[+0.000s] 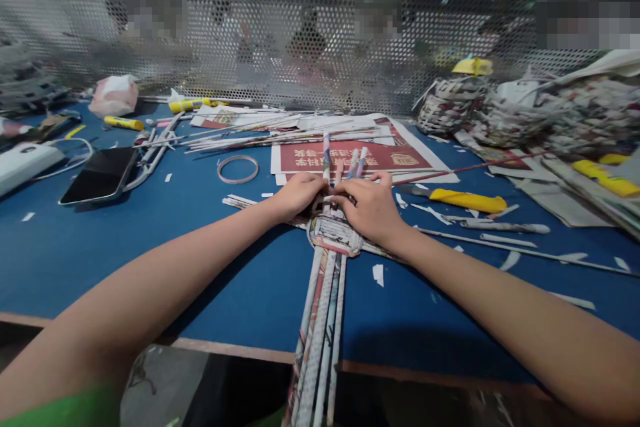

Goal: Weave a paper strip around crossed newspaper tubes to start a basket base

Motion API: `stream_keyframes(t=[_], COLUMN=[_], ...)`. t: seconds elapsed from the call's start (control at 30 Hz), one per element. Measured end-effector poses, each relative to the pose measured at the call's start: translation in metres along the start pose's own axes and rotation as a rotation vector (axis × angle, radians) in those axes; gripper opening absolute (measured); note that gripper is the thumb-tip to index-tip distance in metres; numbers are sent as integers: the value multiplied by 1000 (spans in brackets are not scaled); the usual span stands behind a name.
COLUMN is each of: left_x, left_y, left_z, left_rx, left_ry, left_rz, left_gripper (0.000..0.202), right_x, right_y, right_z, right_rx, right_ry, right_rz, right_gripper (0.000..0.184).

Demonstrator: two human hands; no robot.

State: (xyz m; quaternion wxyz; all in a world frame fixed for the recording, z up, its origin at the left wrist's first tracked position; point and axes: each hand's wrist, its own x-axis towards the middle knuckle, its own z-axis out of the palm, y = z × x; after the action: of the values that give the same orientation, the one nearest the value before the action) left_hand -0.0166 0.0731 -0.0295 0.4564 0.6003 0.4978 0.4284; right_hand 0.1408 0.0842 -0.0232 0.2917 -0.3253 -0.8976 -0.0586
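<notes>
Both hands meet at the middle of a blue table [90, 247]. My left hand [296, 195] and my right hand [367, 208] are closed on a small woven centre [334, 235] made of rolled newspaper tubes. Several long paper tubes [320, 327] run from that centre toward me and hang over the table's front edge. A few more tube ends [327, 153] stick out beyond my fingers toward a red printed sheet [350, 159]. My fingers pinch and press the tubes where they cross.
A yellow utility knife [467, 201] lies right of my right hand. A tape ring [238, 169], a phone [100, 175], glue sticks [124, 123] and loose paper tubes [260, 133] lie at the left and back. Woven paper baskets [450, 107] pile at the back right. Perforated metal screen [310, 20] behind.
</notes>
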Motion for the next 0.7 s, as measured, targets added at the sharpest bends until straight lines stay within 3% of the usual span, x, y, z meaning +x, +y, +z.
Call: stream_keyframes(t=[0.13,0.47,0.7], left_x=[-1,0,-1], left_y=[2,0,3], left_z=[0,2,-1], left_rx=[15,28,202], left_ry=[-9,14,-20], left_rz=[-15,-4,33], left_gripper=[27,25,23], right_x=[-1,1,5], right_y=[4,-1,-2], right_z=[-5,-5,-16], right_rx=[-45,-67,-106], right_ry=[-92,-217,-329], right_rz=[31,-48,6], right_gripper=[9,19,28])
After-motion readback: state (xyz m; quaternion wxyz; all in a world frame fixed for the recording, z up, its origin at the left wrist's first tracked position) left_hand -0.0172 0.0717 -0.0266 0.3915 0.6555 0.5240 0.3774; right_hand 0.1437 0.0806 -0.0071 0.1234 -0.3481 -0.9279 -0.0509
